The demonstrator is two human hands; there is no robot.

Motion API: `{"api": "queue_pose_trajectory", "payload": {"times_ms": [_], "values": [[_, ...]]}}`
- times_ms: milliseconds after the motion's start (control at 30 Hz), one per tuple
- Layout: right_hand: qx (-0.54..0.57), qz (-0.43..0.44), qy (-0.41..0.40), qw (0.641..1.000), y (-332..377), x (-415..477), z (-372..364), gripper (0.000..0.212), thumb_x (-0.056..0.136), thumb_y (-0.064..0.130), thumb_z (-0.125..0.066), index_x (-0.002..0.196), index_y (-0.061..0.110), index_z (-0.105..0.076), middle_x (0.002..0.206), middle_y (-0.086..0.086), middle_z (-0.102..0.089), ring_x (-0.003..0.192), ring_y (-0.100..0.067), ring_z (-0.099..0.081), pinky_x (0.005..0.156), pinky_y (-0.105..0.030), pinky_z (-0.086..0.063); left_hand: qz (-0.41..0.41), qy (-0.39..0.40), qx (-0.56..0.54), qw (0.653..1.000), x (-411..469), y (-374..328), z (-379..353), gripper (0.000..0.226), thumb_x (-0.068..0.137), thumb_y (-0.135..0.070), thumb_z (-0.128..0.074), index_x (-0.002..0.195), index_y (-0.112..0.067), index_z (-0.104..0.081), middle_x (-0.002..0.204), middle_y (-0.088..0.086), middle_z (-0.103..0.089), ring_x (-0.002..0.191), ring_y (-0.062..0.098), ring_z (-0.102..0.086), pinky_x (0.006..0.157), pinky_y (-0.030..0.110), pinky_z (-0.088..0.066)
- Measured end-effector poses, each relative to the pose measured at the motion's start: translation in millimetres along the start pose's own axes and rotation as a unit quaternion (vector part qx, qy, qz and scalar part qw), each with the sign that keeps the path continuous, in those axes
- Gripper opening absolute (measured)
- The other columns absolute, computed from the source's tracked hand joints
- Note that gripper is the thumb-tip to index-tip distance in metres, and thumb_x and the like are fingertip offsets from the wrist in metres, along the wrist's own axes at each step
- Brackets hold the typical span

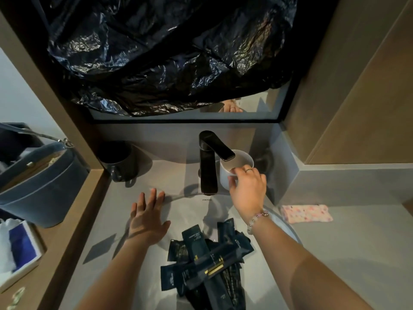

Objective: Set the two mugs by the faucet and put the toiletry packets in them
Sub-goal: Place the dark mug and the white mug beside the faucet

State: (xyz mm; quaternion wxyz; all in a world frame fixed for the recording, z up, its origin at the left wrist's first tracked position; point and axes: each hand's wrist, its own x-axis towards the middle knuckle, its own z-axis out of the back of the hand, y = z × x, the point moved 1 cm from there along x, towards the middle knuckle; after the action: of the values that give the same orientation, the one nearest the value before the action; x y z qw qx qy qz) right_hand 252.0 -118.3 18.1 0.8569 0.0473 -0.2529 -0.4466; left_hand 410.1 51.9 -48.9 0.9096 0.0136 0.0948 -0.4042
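Observation:
A white mug (240, 161) stands just right of the black faucet (209, 162), partly under its spout. My right hand (247, 189) grips the mug's near rim and side. A black mug (119, 162) sits upright at the back left of the counter, its handle toward me. My left hand (148, 217) hovers flat with fingers spread over the left rim of the sink, holding nothing. A heap of dark blue toiletry packets (207, 262) with gold marks lies in the white sink basin (288, 229) near me.
A blue bag (40, 184) stands on the wooden ledge at left, with a tissue box (20, 249) in front of it. A pink patterned pouch (306, 213) lies on the grey counter at right. Black plastic sheeting (167, 52) covers most of the mirror above.

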Motion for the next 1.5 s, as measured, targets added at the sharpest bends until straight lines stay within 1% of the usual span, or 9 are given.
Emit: {"api": "queue_pose_trajectory", "payload": {"times_ms": [267, 767, 900, 933, 1000, 1067, 1133, 1333, 1500], "values": [[-0.002, -0.012, -0.011, 1.0, -8, 6, -1, 0.011, 0.065, 0.011, -0.079, 0.074, 0.012, -0.073, 0.071, -0.01, -0.07, 0.071, -0.031, -0.066, 0.067, -0.037, -0.048, -0.006, 0.001, -0.026, 1.0, 1, 2, 1, 0.085, 0.087, -0.05, -0.047, 0.148, -0.025, 0.008, 0.159, 0.005, 0.013, 0.146, 0.033, 0.008, 0.12, 0.045, -0.001], [-0.017, -0.062, 0.001, 0.998, -34, 26, 4, 0.02, 0.067, 0.011, -0.079, 0.086, 0.008, -0.074, 0.086, -0.017, -0.07, 0.081, -0.037, -0.063, 0.069, -0.041, -0.051, -0.003, -0.003, -0.028, 1.0, 3, 4, -2, 0.087, 0.086, -0.052, -0.047, 0.148, -0.025, 0.007, 0.159, 0.004, 0.011, 0.146, 0.03, 0.008, 0.119, 0.043, -0.002], [-0.089, 0.076, 0.017, 0.993, -24, 11, 2, 0.036, 0.058, 0.021, -0.084, 0.091, 0.012, -0.071, 0.088, -0.009, -0.069, 0.08, -0.027, -0.066, 0.07, -0.034, -0.055, 0.005, 0.006, -0.006, 1.0, 5, 3, -3, 0.087, 0.086, -0.055, -0.044, 0.147, -0.027, 0.011, 0.159, 0.003, 0.014, 0.146, 0.029, 0.009, 0.119, 0.042, -0.001], [-0.097, 0.12, 0.063, 0.986, -21, 2, -4, 0.041, 0.067, 0.022, -0.078, 0.105, 0.011, -0.067, 0.104, -0.011, -0.068, 0.095, -0.027, -0.065, 0.084, -0.035, -0.053, 0.004, 0.006, -0.006, 1.0, 5, 3, -3, 0.087, 0.086, -0.055, -0.044, 0.147, -0.027, 0.011, 0.159, 0.003, 0.014, 0.146, 0.029, 0.01, 0.119, 0.042, -0.001], [-0.099, 0.169, 0.181, 0.964, -21, -17, -19, 0.06, 0.088, 0.027, -0.057, 0.141, 0.009, -0.036, 0.149, -0.015, -0.037, 0.138, -0.03, -0.034, 0.116, -0.039, -0.021, 0.0, 0.006, -0.013, 1.0, 5, 3, -3, 0.087, 0.086, -0.055, -0.045, 0.147, -0.027, 0.01, 0.159, 0.003, 0.014, 0.146, 0.029, 0.01, 0.119, 0.042, -0.001], [-0.094, 0.153, 0.206, 0.962, -26, -28, -31, 0.068, 0.095, 0.04, -0.037, 0.148, 0.01, -0.008, 0.158, -0.008, 0.0, 0.146, -0.025, 0.004, 0.113, -0.039, 0.008, -0.003, 0.004, -0.025, 1.0, 5, 4, -3, 0.087, 0.085, -0.054, -0.046, 0.148, -0.026, 0.008, 0.159, 0.003, 0.013, 0.146, 0.03, 0.009, 0.12, 0.043, -0.001], [-0.107, 0.115, 0.21, 0.965, -30, -32, -39, 0.071, 0.091, 0.054, -0.012, 0.148, 0.014, 0.001, 0.156, -0.004, 0.013, 0.138, -0.021, 0.022, 0.109, -0.037, 0.016, -0.004, 0.004, -0.029, 1.0, 6, 5, -3, 0.088, 0.085, -0.054, -0.047, 0.148, -0.025, 0.008, 0.159, 0.003, 0.012, 0.146, 0.03, 0.009, 0.12, 0.043, -0.002], [-0.133, 0.065, 0.233, 0.961, -39, -24, -46, 0.117, 0.05, 0.066, 0.044, 0.149, 0.017, 0.004, 0.159, -0.008, 0.01, 0.141, -0.021, 0.022, 0.111, -0.036, 0.014, -0.005, 0.002, -0.035, 0.999, 5, 5, -4, 0.088, 0.085, -0.054, -0.048, 0.148, -0.025, 0.007, 0.159, 0.003, 0.012, 0.146, 0.03, 0.009, 0.12, 0.043, -0.002], [-0.136, 0.036, 0.223, 0.965, -38, -18, -45, 0.112, 0.057, 0.07, 0.038, 0.149, 0.016, 0.003, 0.159, -0.008, 0.006, 0.146, -0.024, 0.013, 0.116, -0.04, 0.008, -0.005, 0.004, -0.016, 1.0, 5, 5, -2, 0.087, 0.085, -0.055, -0.046, 0.147, -0.026, 0.008, 0.159, 0.003, 0.012, 0.146, 0.031, 0.007, 0.119, 0.043, -0.002]]}}
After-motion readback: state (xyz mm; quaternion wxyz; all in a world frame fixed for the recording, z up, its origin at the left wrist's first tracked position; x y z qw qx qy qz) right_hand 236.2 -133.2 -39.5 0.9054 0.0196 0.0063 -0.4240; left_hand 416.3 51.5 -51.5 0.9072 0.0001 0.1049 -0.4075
